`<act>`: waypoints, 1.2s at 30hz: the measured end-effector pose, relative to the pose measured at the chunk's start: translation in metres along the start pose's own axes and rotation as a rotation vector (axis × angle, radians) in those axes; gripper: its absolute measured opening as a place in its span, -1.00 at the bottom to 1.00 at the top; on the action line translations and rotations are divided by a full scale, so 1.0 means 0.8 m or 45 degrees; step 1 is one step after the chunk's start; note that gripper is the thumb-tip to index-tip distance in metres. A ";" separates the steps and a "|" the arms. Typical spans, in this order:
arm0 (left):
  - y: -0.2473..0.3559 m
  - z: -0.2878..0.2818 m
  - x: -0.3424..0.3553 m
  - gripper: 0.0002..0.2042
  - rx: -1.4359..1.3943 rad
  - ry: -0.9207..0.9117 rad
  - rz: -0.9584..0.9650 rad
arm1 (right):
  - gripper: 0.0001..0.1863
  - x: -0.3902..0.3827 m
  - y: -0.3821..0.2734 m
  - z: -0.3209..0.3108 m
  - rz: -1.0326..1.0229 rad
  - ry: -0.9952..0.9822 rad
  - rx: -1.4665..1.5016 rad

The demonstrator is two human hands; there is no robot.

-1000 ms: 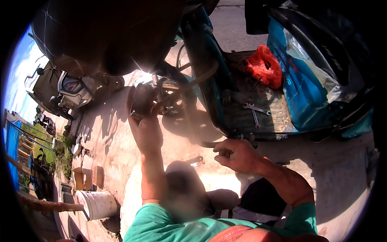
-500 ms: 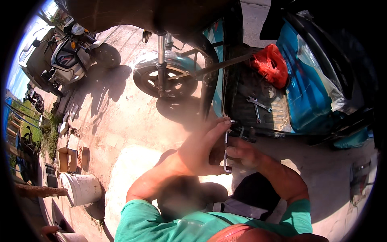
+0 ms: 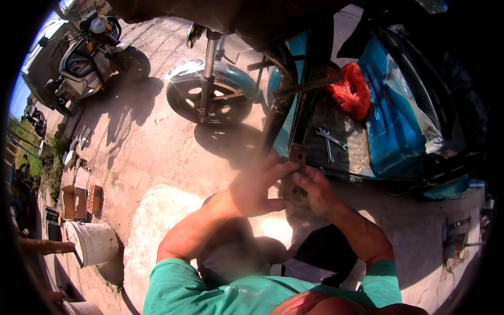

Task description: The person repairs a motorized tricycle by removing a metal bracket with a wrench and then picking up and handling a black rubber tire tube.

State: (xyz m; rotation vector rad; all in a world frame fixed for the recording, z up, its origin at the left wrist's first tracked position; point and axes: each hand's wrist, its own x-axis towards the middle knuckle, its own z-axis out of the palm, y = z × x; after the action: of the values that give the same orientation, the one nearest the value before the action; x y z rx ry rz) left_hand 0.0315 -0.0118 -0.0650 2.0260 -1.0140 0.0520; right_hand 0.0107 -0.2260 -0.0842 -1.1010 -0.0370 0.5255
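In front of my lap, my left hand [image 3: 257, 186] and my right hand [image 3: 316, 190] hold a flat brown metal bracket [image 3: 300, 154] with round holes. The left fingers and thumb are closed about its left side. My right thumb and fingers pinch it from the right, covering its middle. Just beyond is the ribbed footboard [image 3: 359, 160] of a teal vehicle, where open-ended wrenches [image 3: 329, 147] lie crossed. A red plastic bag [image 3: 353, 94] sits farther back on that footboard.
A front wheel [image 3: 210, 100] with a chrome fork stands ahead. Dark frame tubes [image 3: 286, 100] rise close to my hands. A parked three-wheeler [image 3: 86, 68] stands far left. A white bucket [image 3: 97, 244] and a hollow brick [image 3: 94, 199] are at the left.
The bracket has turned from edge-on to showing its flat, holed face. My right hand has shifted up along it. The view has tilted slightly.
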 end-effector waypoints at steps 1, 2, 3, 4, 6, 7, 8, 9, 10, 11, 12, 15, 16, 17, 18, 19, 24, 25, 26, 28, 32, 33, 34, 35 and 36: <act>-0.002 0.001 0.002 -0.15 0.003 0.032 0.032 | -0.71 0.001 0.001 -0.004 -0.018 -0.041 -0.021; -0.002 -0.001 0.002 -0.17 -0.021 0.004 0.016 | -0.70 0.003 0.003 -0.011 -0.035 -0.082 -0.041; 0.000 -0.004 0.002 -0.19 -0.044 -0.023 0.001 | -0.70 0.003 0.003 -0.015 -0.052 -0.124 -0.062; 0.003 -0.006 0.003 -0.21 -0.069 -0.052 -0.017 | -0.69 0.003 0.002 -0.015 -0.046 -0.143 -0.048; 0.005 -0.007 0.006 -0.17 -0.080 0.027 -0.001 | -0.69 0.002 -0.003 -0.014 -0.034 -0.181 -0.020; 0.010 -0.010 0.009 -0.14 -0.082 0.066 0.009 | -0.73 0.001 -0.004 -0.012 -0.049 -0.117 -0.030; 0.018 -0.013 0.011 -0.16 -0.263 0.207 -0.059 | -0.78 0.001 -0.003 -0.008 -0.063 -0.054 -0.040; 0.030 -0.017 0.013 -0.17 -0.444 0.348 -0.126 | -0.82 0.001 -0.003 -0.006 -0.078 0.010 -0.050; 0.035 -0.017 0.013 -0.19 -0.634 0.492 -0.194 | -0.82 0.001 -0.003 -0.006 -0.069 0.024 -0.052; 0.031 -0.021 0.019 -0.15 -0.532 0.578 -0.118 | -0.83 0.002 -0.002 -0.006 -0.060 0.038 -0.054; 0.021 -0.030 0.030 -0.11 -0.428 0.663 -0.044 | -0.83 0.003 0.000 -0.007 -0.050 0.051 -0.056; 0.018 -0.039 0.051 -0.06 -0.435 0.691 -0.090 | -0.86 0.007 0.007 -0.012 -0.033 0.061 -0.061; 0.024 -0.046 0.057 -0.06 -0.484 0.652 -0.146 | -0.81 0.010 0.010 -0.016 -0.037 -0.001 -0.067; 0.038 -0.060 0.060 -0.05 -0.478 0.465 -0.268 | -0.77 0.013 0.014 -0.021 -0.041 -0.064 -0.073; 0.035 -0.061 0.060 -0.05 -0.492 0.493 -0.262 | -0.72 0.016 0.016 -0.023 -0.045 -0.126 -0.078; 0.032 -0.060 0.060 -0.04 -0.507 0.516 -0.260 | -0.72 0.018 0.016 -0.020 -0.024 -0.104 -0.088; 0.022 -0.059 0.072 -0.08 -0.608 0.495 -0.131 | -0.76 0.021 0.022 -0.043 0.080 -0.067 -0.065; 0.025 -0.056 0.071 -0.09 -0.627 0.497 -0.095 | -0.76 0.021 0.021 -0.044 0.094 -0.070 -0.116; 0.028 -0.048 0.082 -0.09 -0.699 0.456 -0.025 | -0.72 0.019 0.014 -0.033 0.087 0.025 -0.269; 0.033 -0.056 0.078 -0.09 -0.900 0.542 -0.048 | -0.69 0.029 0.008 -0.020 0.066 0.009 -0.379; 0.026 -0.036 0.081 -0.10 -0.716 0.568 -0.053 | -0.70 0.022 0.006 -0.020 -0.016 -0.008 -0.339; 0.019 -0.035 0.078 -0.12 -0.639 0.626 -0.079 | -0.73 0.032 0.013 -0.021 -0.106 -0.012 -0.443; 0.020 -0.035 0.079 -0.13 -0.584 0.664 -0.083 | -0.75 0.027 0.011 -0.016 -0.143 0.050 -0.501; 0.023 -0.032 0.082 -0.14 -0.527 0.681 -0.088 | -0.67 0.026 0.015 -0.020 -0.118 0.010 -0.461; 0.023 -0.026 0.086 -0.15 -0.489 0.676 -0.098 | -0.58 0.020 0.024 -0.025 -0.079 -0.032 -0.411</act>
State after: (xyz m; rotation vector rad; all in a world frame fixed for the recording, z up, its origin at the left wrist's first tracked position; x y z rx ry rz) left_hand 0.0719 -0.0470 -0.0132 1.5750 -0.5573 0.3128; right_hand 0.0226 -0.2294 -0.1137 -1.4032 -0.1829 0.4876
